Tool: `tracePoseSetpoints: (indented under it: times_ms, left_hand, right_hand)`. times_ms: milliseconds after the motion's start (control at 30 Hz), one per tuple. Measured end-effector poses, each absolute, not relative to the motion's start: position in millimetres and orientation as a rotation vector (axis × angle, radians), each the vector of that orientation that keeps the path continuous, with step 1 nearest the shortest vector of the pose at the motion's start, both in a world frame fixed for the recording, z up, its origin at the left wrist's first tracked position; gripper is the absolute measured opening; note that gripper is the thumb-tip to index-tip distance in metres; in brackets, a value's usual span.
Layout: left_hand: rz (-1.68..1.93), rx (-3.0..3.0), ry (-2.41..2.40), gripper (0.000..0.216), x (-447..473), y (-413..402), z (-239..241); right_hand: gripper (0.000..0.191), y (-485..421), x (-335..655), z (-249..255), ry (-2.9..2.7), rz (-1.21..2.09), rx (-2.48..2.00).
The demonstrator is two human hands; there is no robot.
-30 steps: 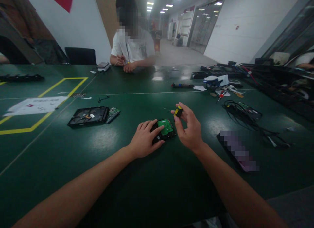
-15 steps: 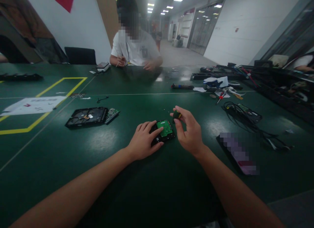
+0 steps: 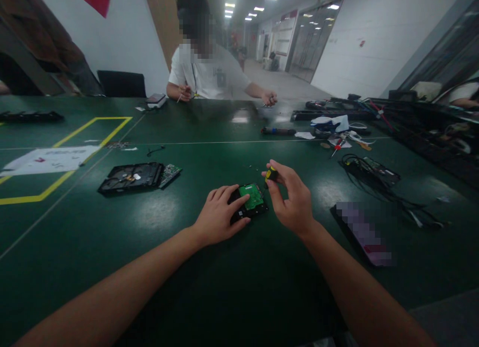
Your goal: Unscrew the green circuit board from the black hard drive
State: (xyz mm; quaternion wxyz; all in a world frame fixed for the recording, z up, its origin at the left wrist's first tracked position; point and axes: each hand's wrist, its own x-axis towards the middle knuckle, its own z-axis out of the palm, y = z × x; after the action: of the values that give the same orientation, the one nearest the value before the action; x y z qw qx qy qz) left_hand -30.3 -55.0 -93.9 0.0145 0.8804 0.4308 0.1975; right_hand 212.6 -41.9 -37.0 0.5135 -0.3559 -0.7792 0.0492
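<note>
Yellow cap of the screwdriver (image 3: 271, 174) shows again at the fingertips, where half a second ago the handle read mostly dark; the handle appears to have turned in the grip. Right hand (image 3: 294, 200) otherwise holds its place, fingers pinched closed around the stubby handle, tool upright over the far right corner of the hard drive (image 3: 250, 203); the tip is hidden. Left hand (image 3: 219, 217) has not shifted: fingers spread and flat, pressing on the near left part of the drive, not wrapped around it. Drive lies flat on the green bench (image 3: 239, 287) between the two hands, green circuit board (image 3: 251, 195) facing up. Judged as dense and rigid for its size, unlikely to slide under a flat palm; the board looks the fragile part, so the metal edges and corners seem the safer hold. Screwdriver looks light, its short handle suited to a fingertip pinch. Across the bench the co-worker's hand (image 3: 270, 97) has reached further out to the side. Second opened drive (image 3: 129, 176) lies well apart to the left, cables (image 3: 374, 172) to the right.
</note>
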Motion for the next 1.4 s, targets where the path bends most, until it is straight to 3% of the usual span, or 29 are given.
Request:
tracePoseSetpoints:
  times_ms: [200, 467, 967, 1400]
  left_hand:
    - [0.608, 2.737, 1.335, 0.064, -31, -54, -95]
    - [0.645, 2.707, 1.301, 0.064, -32, -53, -94]
    - [0.622, 2.727, 1.321, 0.064, -30, -55, -92]
    - [0.624, 2.715, 1.323, 0.064, -31, -54, -93]
  right_hand:
    - [0.055, -43, 211, -31, -1.861, 0.002, -0.863]
    - [0.062, -38, 216, -34, -1.942, 0.168, -0.800]
    - [0.043, -38, 214, -27, -1.827, -0.001, -0.880]
    - [0.055, -39, 208, -36, -1.856, 0.212, -0.815]
